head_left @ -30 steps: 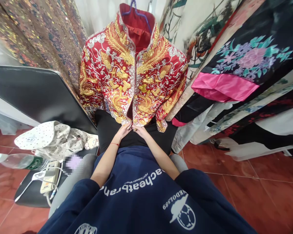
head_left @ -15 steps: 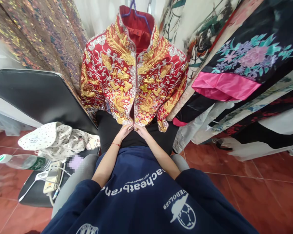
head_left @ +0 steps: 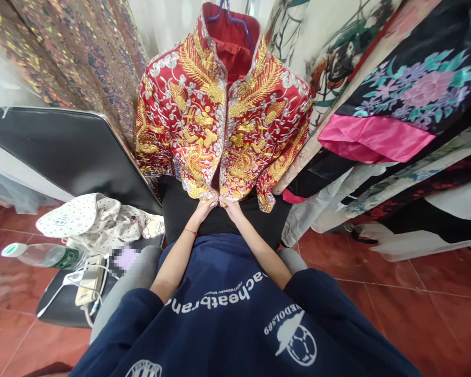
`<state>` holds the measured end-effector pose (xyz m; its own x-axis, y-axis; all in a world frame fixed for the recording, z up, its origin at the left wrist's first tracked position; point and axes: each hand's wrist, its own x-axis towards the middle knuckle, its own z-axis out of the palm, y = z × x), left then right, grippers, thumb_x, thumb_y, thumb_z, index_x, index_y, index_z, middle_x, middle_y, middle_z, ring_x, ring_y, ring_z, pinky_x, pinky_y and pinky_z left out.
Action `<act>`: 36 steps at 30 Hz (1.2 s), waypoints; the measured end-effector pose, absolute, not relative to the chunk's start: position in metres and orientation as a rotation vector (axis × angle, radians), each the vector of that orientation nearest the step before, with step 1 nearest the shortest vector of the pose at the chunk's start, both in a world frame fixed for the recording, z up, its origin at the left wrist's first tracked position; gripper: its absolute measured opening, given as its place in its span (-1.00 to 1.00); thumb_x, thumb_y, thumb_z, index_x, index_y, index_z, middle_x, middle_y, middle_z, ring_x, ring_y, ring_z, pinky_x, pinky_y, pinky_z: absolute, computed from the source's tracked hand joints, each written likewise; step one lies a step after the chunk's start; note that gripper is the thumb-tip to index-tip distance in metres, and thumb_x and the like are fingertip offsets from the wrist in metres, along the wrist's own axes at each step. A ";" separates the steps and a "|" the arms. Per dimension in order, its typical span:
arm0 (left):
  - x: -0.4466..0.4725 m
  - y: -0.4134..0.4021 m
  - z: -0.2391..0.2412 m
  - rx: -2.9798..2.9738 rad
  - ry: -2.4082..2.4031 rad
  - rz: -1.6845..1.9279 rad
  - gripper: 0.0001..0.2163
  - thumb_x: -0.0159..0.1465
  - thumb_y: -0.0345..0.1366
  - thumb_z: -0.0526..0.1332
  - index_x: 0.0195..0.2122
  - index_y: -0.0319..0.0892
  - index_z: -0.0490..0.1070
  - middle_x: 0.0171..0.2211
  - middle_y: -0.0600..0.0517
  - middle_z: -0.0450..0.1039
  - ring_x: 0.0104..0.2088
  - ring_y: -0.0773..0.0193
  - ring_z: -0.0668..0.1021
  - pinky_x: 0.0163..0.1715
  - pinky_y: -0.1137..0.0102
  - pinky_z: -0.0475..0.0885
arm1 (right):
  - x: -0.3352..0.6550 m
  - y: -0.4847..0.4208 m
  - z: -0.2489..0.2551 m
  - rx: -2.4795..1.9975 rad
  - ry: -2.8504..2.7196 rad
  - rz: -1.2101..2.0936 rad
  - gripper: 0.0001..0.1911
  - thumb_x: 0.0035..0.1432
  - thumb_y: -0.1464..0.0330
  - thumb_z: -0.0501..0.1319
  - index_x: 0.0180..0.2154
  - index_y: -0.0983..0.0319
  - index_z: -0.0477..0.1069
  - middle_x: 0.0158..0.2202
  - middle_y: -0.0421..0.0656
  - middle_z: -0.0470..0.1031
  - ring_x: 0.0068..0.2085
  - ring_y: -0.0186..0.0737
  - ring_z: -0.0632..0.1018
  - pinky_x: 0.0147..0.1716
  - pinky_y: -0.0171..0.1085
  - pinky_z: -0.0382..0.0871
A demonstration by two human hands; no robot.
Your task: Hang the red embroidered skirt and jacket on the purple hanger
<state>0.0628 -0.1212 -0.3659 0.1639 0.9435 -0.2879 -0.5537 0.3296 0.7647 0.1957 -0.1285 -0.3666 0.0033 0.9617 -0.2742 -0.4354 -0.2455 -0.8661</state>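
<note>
A red jacket (head_left: 243, 120) with gold and silver embroidery hangs upright in front of me on a purple hanger (head_left: 235, 20). My left hand (head_left: 206, 207) is closed on the bottom front hem, on the left side of the front opening. Right beside it, my right hand (head_left: 230, 206) pinches the hem on the other side. The two hands meet at the lower end of the opening, where the edges come together; above, a narrow gap shows. My fingertips are partly hidden by the cloth. Black cloth (head_left: 184, 209) lies across my lap under the hem.
On the left, a black chair (head_left: 63, 152) bears a white dotted cloth bag (head_left: 102, 220), a water bottle (head_left: 49, 255) and a power strip (head_left: 91, 280) with cables. Sequined fabric (head_left: 90, 57) hangs behind it. Several garments hang at the right, including a black one with flowers (head_left: 416, 91).
The view has shifted slightly, so the jacket appears a little further right and higher. Both hands stay at the hem and have come closer together.
</note>
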 end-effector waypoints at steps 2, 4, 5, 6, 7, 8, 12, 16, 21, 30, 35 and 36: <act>0.062 -0.121 -0.369 0.555 0.859 1.160 -0.66 -0.05 -0.38 0.56 -0.25 -0.26 0.56 -0.34 -0.03 0.62 -0.27 0.24 0.62 -0.12 0.33 0.47 | 0.201 -0.128 -0.364 -1.179 -0.767 1.579 -0.49 -0.18 0.13 0.54 -0.19 0.14 0.46 -0.29 -0.19 0.63 -0.26 -0.26 0.61 -0.41 -0.36 0.42; 0.061 -0.120 -0.370 0.547 0.867 1.170 -0.68 -0.06 -0.38 0.56 -0.27 -0.27 0.57 -0.33 -0.05 0.63 -0.29 0.24 0.62 -0.15 0.34 0.47 | 0.211 -0.129 -0.359 -1.294 -0.884 1.672 -0.55 -0.16 0.08 0.53 -0.33 0.21 0.50 -0.46 -0.14 0.60 -0.42 -0.26 0.58 -0.54 -0.37 0.33; 0.061 -0.120 -0.370 0.542 0.870 1.178 -0.68 -0.05 -0.39 0.56 -0.26 -0.27 0.58 -0.31 -0.06 0.64 -0.27 0.23 0.63 -0.15 0.34 0.47 | 0.218 -0.130 -0.356 -1.350 -0.951 1.721 -0.56 -0.17 0.06 0.54 -0.41 0.23 0.51 -0.54 -0.12 0.57 -0.50 -0.26 0.54 -0.61 -0.37 0.26; 0.060 -0.121 -0.370 0.536 0.873 1.188 -0.67 -0.04 -0.39 0.56 -0.24 -0.26 0.59 -0.27 -0.07 0.65 -0.24 0.21 0.64 -0.13 0.34 0.47 | 0.225 -0.131 -0.352 -1.400 -1.020 1.761 -0.57 -0.18 0.05 0.55 -0.49 0.25 0.51 -0.63 -0.13 0.52 -0.58 -0.28 0.49 -0.66 -0.37 0.18; 0.060 -0.122 -0.369 0.529 0.877 1.198 -0.65 -0.03 -0.40 0.55 -0.21 -0.24 0.59 -0.24 -0.06 0.65 -0.19 0.20 0.64 -0.10 0.34 0.48 | 0.231 -0.132 -0.348 -1.441 -1.086 1.787 -0.57 -0.18 0.05 0.55 -0.54 0.25 0.51 -0.70 -0.15 0.46 -0.65 -0.31 0.43 -0.70 -0.37 0.11; 0.059 -0.124 -0.368 0.522 0.881 1.209 -0.63 -0.02 -0.40 0.55 -0.17 -0.21 0.59 -0.20 -0.06 0.66 -0.14 0.19 0.64 -0.06 0.33 0.48 | 0.236 -0.133 -0.344 -1.469 -1.147 1.797 -0.56 -0.17 0.05 0.55 -0.59 0.25 0.50 -0.76 -0.18 0.40 -0.70 -0.35 0.36 -0.72 -0.36 0.05; 0.054 -0.132 -0.364 0.513 0.903 1.211 -0.58 0.00 -0.37 0.56 -0.09 -0.18 0.59 -0.12 -0.07 0.65 -0.06 0.17 0.64 0.03 0.31 0.48 | 0.239 -0.137 -0.331 -1.490 -1.289 1.705 -0.56 0.05 0.05 0.44 -0.60 0.25 0.53 -0.83 -0.26 0.27 -0.74 -0.44 0.23 -0.67 -0.37 0.09; 0.051 -0.137 -0.363 0.523 0.959 1.168 -0.62 -0.01 -0.35 0.56 -0.15 -0.23 0.60 -0.16 -0.10 0.66 -0.16 0.20 0.66 -0.03 0.30 0.50 | 0.225 -0.138 -0.331 -1.492 -1.307 1.614 -0.60 0.24 0.12 0.34 -0.51 0.26 0.52 -0.73 -0.29 0.38 -0.68 -0.48 0.31 -0.59 -0.41 0.22; 0.054 -0.138 -0.360 0.569 1.024 1.143 -0.62 -0.04 -0.30 0.58 -0.20 -0.28 0.59 -0.25 -0.14 0.66 -0.25 0.17 0.67 -0.09 0.26 0.52 | 0.218 -0.139 -0.336 -1.490 -1.277 1.649 -0.62 0.34 0.12 0.25 -0.37 0.30 0.50 -0.57 -0.28 0.48 -0.62 -0.47 0.40 -0.58 -0.41 0.31; 0.054 -0.140 -0.364 0.654 1.081 1.195 -0.56 -0.09 -0.23 0.60 -0.20 -0.28 0.60 -0.23 -0.11 0.65 -0.24 0.22 0.64 -0.12 0.34 0.51 | 0.205 -0.143 -0.332 -1.423 -1.164 1.541 -0.70 0.16 0.24 0.42 -0.47 0.30 0.50 -0.59 -0.27 0.49 -0.63 -0.50 0.39 -0.58 -0.44 0.28; 0.053 -0.142 -0.360 0.668 1.021 1.160 -0.60 -0.05 -0.21 0.58 -0.23 -0.29 0.60 -0.23 -0.15 0.65 -0.25 0.20 0.65 -0.14 0.32 0.51 | 0.201 -0.144 -0.332 -1.443 -1.077 1.614 -0.75 0.35 0.22 0.26 -0.25 0.31 0.47 -0.39 -0.27 0.51 -0.49 -0.47 0.46 -0.48 -0.41 0.43; 0.053 -0.142 -0.359 0.669 1.009 1.157 -0.61 -0.04 -0.21 0.57 -0.23 -0.29 0.60 -0.22 -0.15 0.65 -0.24 0.20 0.65 -0.13 0.32 0.52 | 0.201 -0.144 -0.332 -1.450 -1.052 1.632 -0.74 0.36 0.21 0.24 -0.22 0.31 0.47 -0.37 -0.25 0.51 -0.47 -0.46 0.48 -0.46 -0.40 0.45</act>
<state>0.0527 -0.1417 -0.3595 0.0723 0.9529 -0.2946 -0.4211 0.2969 0.8571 0.2005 -0.1441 -0.3316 -0.1256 0.8983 -0.4211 0.0126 -0.4230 -0.9060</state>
